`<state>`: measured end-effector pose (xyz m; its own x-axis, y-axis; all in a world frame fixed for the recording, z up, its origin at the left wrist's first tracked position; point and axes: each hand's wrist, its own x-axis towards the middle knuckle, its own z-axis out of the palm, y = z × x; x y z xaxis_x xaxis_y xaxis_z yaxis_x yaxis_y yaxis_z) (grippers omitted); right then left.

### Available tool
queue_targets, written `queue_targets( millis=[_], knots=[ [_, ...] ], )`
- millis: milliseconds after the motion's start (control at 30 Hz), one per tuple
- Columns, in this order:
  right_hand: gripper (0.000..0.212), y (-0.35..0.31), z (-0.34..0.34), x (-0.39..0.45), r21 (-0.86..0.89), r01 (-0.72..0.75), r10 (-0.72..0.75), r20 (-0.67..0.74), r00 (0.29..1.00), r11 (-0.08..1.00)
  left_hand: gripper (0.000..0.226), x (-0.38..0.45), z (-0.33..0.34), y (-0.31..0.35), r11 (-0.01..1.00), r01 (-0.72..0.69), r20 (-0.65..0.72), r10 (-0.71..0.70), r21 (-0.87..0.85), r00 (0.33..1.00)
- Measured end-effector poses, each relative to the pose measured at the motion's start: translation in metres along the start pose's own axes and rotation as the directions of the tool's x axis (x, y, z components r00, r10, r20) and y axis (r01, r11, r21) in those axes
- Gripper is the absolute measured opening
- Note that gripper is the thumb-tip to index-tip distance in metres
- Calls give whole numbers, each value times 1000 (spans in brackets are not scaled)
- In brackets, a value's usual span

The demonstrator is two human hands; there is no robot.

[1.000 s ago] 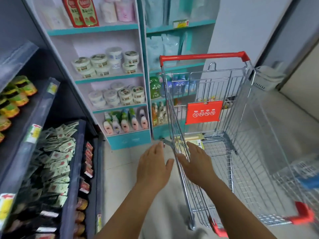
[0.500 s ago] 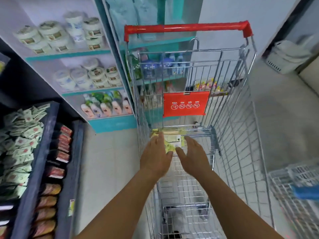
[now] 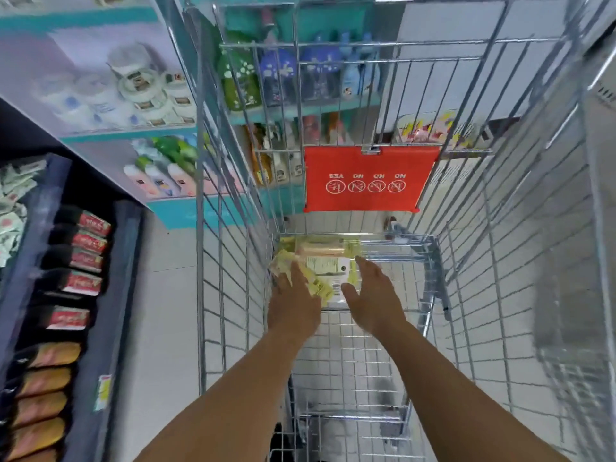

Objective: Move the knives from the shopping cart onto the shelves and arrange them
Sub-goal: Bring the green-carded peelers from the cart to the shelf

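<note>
— Where are the knives right now?

— In the shopping cart [image 3: 500,261], on its wire floor at the far end, pushed toward the far left corner below the red sign [image 3: 368,178]. They are a small pile of yellow knife packs [image 3: 328,261], flat carded packages; the blades themselves I cannot make out through the blur.

— And the hands?

— Both are inside the basket. The left hand [image 3: 293,301] lies on the near left edge of the pile, fingers straight and spread over a pack, touching it without closing round it. The right hand [image 3: 375,295] is just beside the pile's right edge, fingers extended and relaxed, holding nothing; whether it touches the pack I cannot tell.

— Which way does the pile lie from them?

— Straight ahead, further along the cart floor, between the two hands. The top pack seems to run across the cart, side wall to side wall, while a lower one slants toward the near end. The left hand is the nearer, already in contact.

— So the next move?

— Probably closing both hands on the pile's short ends and lifting, then turning left toward the shelves [image 3: 100,128].
</note>
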<state>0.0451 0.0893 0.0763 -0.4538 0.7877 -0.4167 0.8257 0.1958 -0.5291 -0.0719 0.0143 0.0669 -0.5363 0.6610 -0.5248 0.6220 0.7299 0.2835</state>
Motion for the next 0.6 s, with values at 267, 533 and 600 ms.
queue_targets(
  millis=[267, 533, 600],
  knots=[
    [65, 20, 51, 91, -291, 156, -148, 48, 988, 944, 78, 79, 61, -6, 993, 79, -19, -77, 92, 997],
    [43, 40, 86, 137, -414, 174, -209, -39, 977, 894, 68, 113, 97, -18, 993, 82, -254, -57, 89, 966],
    [63, 48, 92, 137, -420, 155, -159, 25, 987, 894, 72, 113, 105, -21, 995, 78, -265, -61, 55, 962]
  ],
)
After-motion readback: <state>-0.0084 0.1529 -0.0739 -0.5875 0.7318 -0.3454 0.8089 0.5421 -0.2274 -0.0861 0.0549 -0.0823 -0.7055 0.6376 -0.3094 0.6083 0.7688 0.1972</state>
